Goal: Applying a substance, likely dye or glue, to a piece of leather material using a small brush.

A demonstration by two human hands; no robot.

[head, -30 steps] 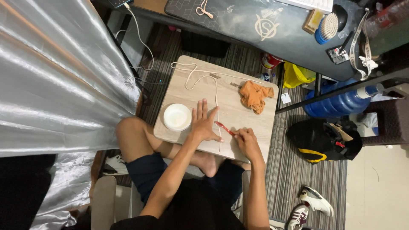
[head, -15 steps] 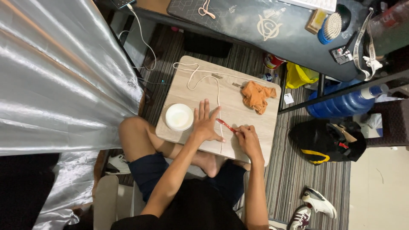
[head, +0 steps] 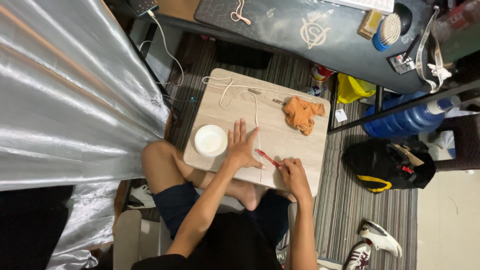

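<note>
Seen from above at the lower middle of the frame, the person wears a black top whose short sleeves end near the bottom edge, leaving both forearms bare. Dark navy shorts cover the thighs and stop above the knees, so the knee at centre left is bare. A bare foot shows at the lower centre. The left hand [head: 242, 147] and the right hand [head: 294, 175] are bare too, with no gloves, rings, watch or bands visible on either wrist.
</note>
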